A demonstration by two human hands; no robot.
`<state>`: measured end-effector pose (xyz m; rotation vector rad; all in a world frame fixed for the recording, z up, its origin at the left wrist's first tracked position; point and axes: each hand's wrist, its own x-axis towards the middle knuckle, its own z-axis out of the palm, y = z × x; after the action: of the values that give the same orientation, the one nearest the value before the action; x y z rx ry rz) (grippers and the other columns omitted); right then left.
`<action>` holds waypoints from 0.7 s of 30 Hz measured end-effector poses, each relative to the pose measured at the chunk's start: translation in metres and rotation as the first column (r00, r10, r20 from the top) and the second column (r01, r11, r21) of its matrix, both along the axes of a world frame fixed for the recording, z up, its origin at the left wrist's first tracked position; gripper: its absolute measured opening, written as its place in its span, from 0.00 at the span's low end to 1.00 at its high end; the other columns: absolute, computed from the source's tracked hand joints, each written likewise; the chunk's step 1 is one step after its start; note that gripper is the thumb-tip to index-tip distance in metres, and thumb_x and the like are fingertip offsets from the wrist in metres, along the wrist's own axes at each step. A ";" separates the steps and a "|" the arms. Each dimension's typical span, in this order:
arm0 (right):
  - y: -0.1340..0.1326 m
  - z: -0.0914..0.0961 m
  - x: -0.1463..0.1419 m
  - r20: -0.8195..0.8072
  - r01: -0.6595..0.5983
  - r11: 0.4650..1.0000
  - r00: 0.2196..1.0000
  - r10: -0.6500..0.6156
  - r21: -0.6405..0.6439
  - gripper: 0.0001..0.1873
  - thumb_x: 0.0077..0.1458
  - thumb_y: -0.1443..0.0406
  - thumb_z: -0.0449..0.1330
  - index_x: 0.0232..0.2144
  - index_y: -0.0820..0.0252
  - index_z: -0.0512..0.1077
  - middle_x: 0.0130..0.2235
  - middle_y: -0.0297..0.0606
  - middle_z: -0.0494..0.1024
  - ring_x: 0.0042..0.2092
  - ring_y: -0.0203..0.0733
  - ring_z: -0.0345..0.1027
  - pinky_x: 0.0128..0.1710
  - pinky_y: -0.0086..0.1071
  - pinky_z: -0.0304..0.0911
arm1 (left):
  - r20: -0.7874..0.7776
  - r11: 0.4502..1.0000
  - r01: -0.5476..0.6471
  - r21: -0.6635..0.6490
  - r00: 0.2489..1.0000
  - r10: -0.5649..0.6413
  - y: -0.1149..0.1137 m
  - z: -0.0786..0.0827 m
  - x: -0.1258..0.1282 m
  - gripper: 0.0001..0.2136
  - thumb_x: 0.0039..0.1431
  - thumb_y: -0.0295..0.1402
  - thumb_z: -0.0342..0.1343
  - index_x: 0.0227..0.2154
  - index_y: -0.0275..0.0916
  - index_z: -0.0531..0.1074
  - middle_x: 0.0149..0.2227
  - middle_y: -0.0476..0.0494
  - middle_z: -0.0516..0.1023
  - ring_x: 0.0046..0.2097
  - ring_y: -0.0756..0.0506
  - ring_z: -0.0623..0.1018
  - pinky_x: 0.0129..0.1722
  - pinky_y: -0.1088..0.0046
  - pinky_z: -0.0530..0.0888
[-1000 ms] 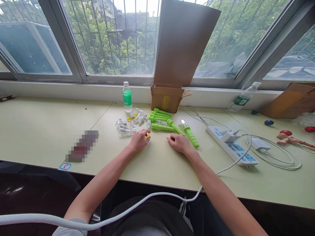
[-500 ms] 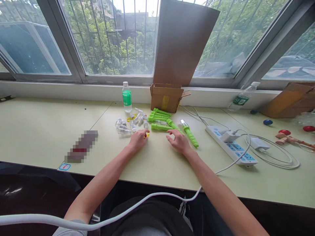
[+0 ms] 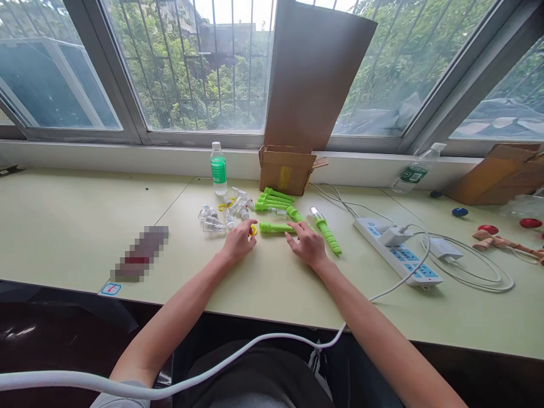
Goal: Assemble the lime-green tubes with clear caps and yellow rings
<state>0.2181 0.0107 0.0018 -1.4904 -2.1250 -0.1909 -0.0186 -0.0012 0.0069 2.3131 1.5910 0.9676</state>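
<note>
My right hand (image 3: 309, 247) has its thumb and fingers around the right end of a green ridged plastic handle (image 3: 275, 228), which lies roughly crosswise on the table. My left hand (image 3: 238, 241) rests beside a pile of clear plastic bulb-like parts (image 3: 212, 225), thumb and index finger apart. A yellow ring (image 3: 254, 230) shows just beyond its fingers. Behind the right hand are several more green handles (image 3: 275, 198). One handle with a clear tip (image 3: 328, 233) lies to the right of that hand.
A water bottle (image 3: 219, 170) and an open cardboard box (image 3: 285, 170) stand at the back. To the right are a white power strip (image 3: 397, 252) with cables, wooden toys (image 3: 488, 241) and another bottle (image 3: 414, 170). A blurred dark object (image 3: 140, 253) lies at left.
The green handle at my right hand has come slightly nearer to me, and the right fingers now reach over its end. My left thumb and index finger have spread further apart.
</note>
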 end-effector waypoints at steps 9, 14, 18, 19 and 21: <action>0.000 -0.005 -0.005 0.105 -0.255 0.967 0.961 0.256 -0.019 0.24 0.50 0.69 0.54 0.51 0.58 0.68 0.47 0.44 0.71 0.50 0.50 0.60 0.48 0.40 0.58 | 0.084 0.998 0.058 0.027 0.995 -0.060 0.004 -0.003 -0.001 0.16 0.49 0.21 0.49 0.42 0.39 0.68 0.36 0.45 0.73 0.35 0.50 0.74 0.36 0.74 0.71; 0.001 -0.005 -0.004 0.098 -0.254 0.966 0.962 0.257 -0.034 0.19 0.49 0.69 0.54 0.45 0.57 0.70 0.42 0.42 0.73 0.46 0.49 0.62 0.44 0.39 0.58 | 0.188 0.992 0.118 0.038 0.974 -0.123 0.006 -0.006 -0.001 0.12 0.52 0.24 0.50 0.40 0.39 0.67 0.35 0.46 0.74 0.35 0.51 0.74 0.36 0.74 0.73; 0.001 -0.004 -0.005 0.076 -0.258 0.966 0.963 0.259 -0.024 0.18 0.49 0.69 0.55 0.44 0.56 0.70 0.41 0.42 0.73 0.46 0.49 0.62 0.44 0.39 0.57 | 0.258 0.995 0.100 0.031 0.960 -0.105 0.005 -0.006 0.000 0.07 0.56 0.32 0.52 0.38 0.39 0.66 0.32 0.48 0.75 0.33 0.51 0.75 0.34 0.74 0.73; 0.001 -0.004 -0.005 0.074 -0.258 0.966 0.963 0.259 -0.024 0.17 0.49 0.69 0.55 0.44 0.56 0.70 0.41 0.42 0.73 0.46 0.49 0.62 0.44 0.39 0.57 | 0.272 0.995 0.090 0.029 0.958 -0.095 0.005 -0.006 0.000 0.06 0.57 0.34 0.52 0.37 0.39 0.65 0.32 0.48 0.75 0.33 0.51 0.75 0.34 0.75 0.73; 0.000 -0.004 -0.005 0.070 -0.259 0.965 0.963 0.261 -0.025 0.17 0.49 0.69 0.55 0.44 0.57 0.70 0.42 0.42 0.74 0.47 0.49 0.62 0.45 0.39 0.57 | 0.286 0.997 0.077 0.021 0.955 -0.080 0.004 -0.005 0.000 0.07 0.58 0.37 0.51 0.35 0.39 0.65 0.30 0.48 0.75 0.32 0.51 0.76 0.32 0.75 0.73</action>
<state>0.2131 0.0111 -0.0019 -1.2125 -2.3600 -0.1338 -0.0182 0.0026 0.0024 2.1063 1.3710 1.2274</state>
